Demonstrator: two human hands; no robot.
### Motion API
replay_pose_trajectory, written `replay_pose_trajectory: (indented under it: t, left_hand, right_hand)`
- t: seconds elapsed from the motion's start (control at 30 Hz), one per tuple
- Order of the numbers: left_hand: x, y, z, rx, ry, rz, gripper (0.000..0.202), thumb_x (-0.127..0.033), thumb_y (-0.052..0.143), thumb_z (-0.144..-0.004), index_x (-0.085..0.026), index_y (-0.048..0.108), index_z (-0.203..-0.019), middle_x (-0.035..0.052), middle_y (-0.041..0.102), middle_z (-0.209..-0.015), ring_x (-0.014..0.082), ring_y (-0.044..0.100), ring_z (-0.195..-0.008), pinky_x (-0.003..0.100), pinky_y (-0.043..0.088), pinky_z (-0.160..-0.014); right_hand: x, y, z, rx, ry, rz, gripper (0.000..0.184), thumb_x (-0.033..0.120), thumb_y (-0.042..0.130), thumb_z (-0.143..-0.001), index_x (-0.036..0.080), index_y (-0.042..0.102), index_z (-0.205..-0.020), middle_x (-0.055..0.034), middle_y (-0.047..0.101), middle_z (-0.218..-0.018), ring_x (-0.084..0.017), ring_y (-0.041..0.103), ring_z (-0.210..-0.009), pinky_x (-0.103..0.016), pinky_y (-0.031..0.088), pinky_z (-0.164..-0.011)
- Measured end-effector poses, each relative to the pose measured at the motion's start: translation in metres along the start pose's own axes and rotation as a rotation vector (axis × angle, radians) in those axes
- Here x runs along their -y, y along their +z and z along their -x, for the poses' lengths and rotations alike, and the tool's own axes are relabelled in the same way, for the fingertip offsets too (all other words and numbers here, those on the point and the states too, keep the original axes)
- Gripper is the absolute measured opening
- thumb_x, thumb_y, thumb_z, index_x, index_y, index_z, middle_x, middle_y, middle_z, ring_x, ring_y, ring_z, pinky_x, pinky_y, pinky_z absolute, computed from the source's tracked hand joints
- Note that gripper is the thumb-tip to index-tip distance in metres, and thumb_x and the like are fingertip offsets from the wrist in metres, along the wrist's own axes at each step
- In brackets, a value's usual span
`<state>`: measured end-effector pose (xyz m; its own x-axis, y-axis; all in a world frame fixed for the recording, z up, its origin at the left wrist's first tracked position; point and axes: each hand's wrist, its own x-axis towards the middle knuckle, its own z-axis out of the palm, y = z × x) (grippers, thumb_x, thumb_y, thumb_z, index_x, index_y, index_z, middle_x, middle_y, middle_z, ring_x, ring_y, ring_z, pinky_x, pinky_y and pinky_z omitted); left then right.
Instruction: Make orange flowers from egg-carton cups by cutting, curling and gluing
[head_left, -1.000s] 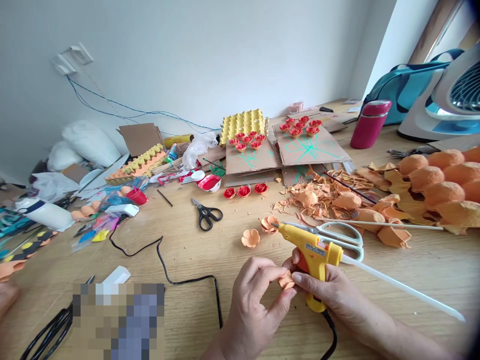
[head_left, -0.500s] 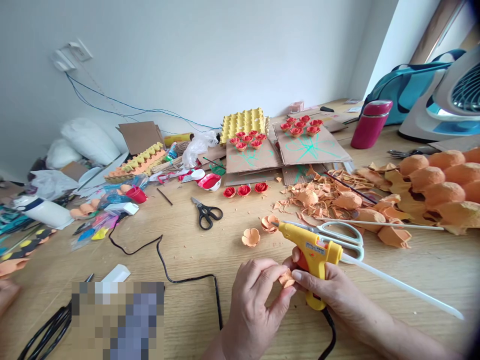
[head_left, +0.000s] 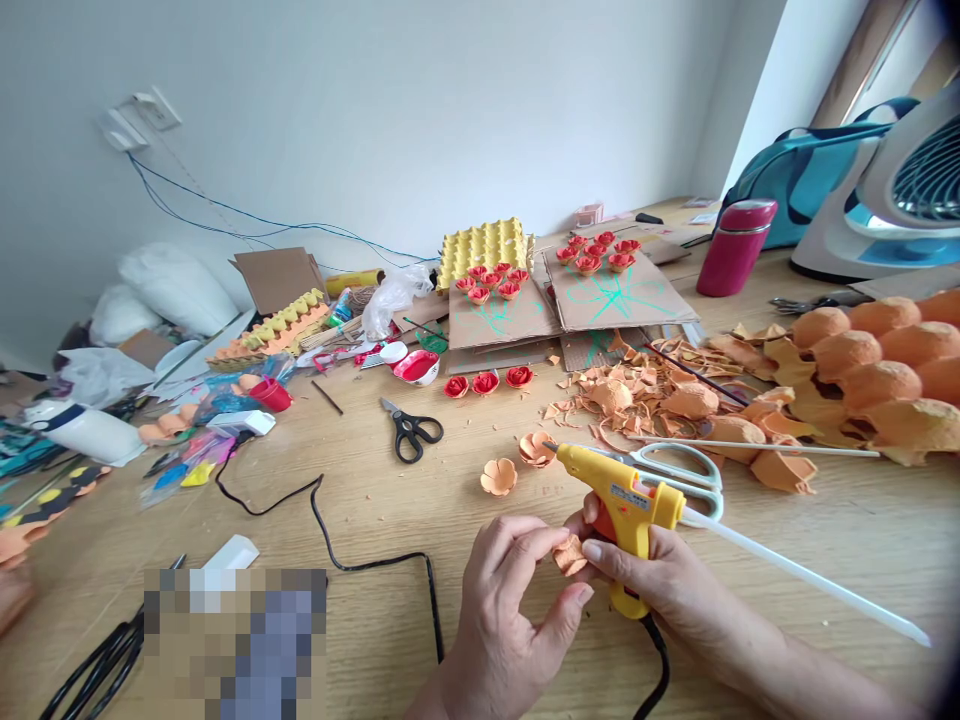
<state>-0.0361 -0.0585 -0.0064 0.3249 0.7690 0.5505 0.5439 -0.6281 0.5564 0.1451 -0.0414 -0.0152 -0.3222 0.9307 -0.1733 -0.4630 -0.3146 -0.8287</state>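
Observation:
A yellow hot glue gun (head_left: 634, 500) with a long white glue stick rests in my right hand (head_left: 675, 570), its nozzle pointing left. That hand's thumb also presses a small orange egg-carton flower (head_left: 569, 555). On the flower's left side, my left hand (head_left: 510, 610) touches it with the index fingertip, while its thumb stands apart below. Beyond the nozzle lie two more carton flower cups, one paler (head_left: 499, 477) and one partly behind the nozzle (head_left: 536, 449). White-handled scissors (head_left: 679, 475) lie behind the glue gun.
Black scissors (head_left: 412, 430) and three red flowers (head_left: 485, 383) lie farther back. Cardboard panels (head_left: 619, 300) carry more red flowers. Carton scraps (head_left: 637, 390) and an orange egg tray (head_left: 885, 370) fill the right. A black cord (head_left: 375, 562) crosses the left; another person's hand (head_left: 13, 595) shows there.
My left thumb has lifted off the small flower and moved apart from it. The flower has turned slightly between my hands. The glue gun stays in my right hand.

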Motion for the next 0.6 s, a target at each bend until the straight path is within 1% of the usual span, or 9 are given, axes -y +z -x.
replay_pose_trajectory:
  t: [0.23, 0.4, 0.5, 0.6]
  left_hand:
    - [0.0005, 0.0043, -0.0006, -0.055, 0.045, -0.087, 0.019, -0.013, 0.065, -0.091, -0.020, 0.065, -0.109, 0.0066, 0.066, -0.096, 0.0205, 0.066, -0.086, 0.033, 0.056, -0.077]
    - [0.0006, 0.0039, -0.0009, -0.058, 0.077, -0.118, 0.020, -0.014, 0.065, -0.091, -0.020, 0.066, -0.110, 0.0057, 0.067, -0.094, 0.0199, 0.065, -0.082, 0.033, 0.055, -0.074]
    - [0.0004, 0.0032, -0.0017, -0.054, 0.077, -0.126, 0.019, -0.014, 0.064, -0.092, -0.020, 0.066, -0.110, 0.0057, 0.068, -0.095, 0.0199, 0.065, -0.084, 0.033, 0.055, -0.075]
    - [-0.0002, 0.0027, -0.0025, -0.043, 0.036, -0.098, 0.019, -0.017, 0.065, -0.093, -0.020, 0.066, -0.112, 0.0068, 0.070, -0.100, 0.0211, 0.066, -0.090, 0.034, 0.056, -0.080]
  right_hand:
    - [0.0000, 0.0006, 0.0003, 0.020, 0.004, 0.064, 0.039, 0.049, 0.087, -0.073, 0.020, 0.065, -0.087, -0.0006, 0.067, -0.082, -0.017, 0.058, -0.076, -0.030, 0.048, -0.073]
    - [-0.0014, 0.0005, 0.0017, 0.010, 0.010, 0.075, 0.040, 0.052, 0.087, -0.072, 0.020, 0.066, -0.085, -0.0002, 0.065, -0.079, -0.016, 0.057, -0.073, -0.030, 0.047, -0.071]
    - [-0.0020, -0.0004, 0.0013, 0.009, 0.004, 0.087, 0.039, 0.050, 0.087, -0.073, 0.020, 0.066, -0.084, -0.0001, 0.065, -0.079, -0.016, 0.058, -0.073, -0.029, 0.047, -0.071]
    - [-0.0013, -0.0012, 0.0002, -0.003, 0.001, 0.063, 0.036, 0.046, 0.087, -0.074, 0.021, 0.066, -0.090, -0.0003, 0.068, -0.084, -0.017, 0.062, -0.079, -0.029, 0.050, -0.074]
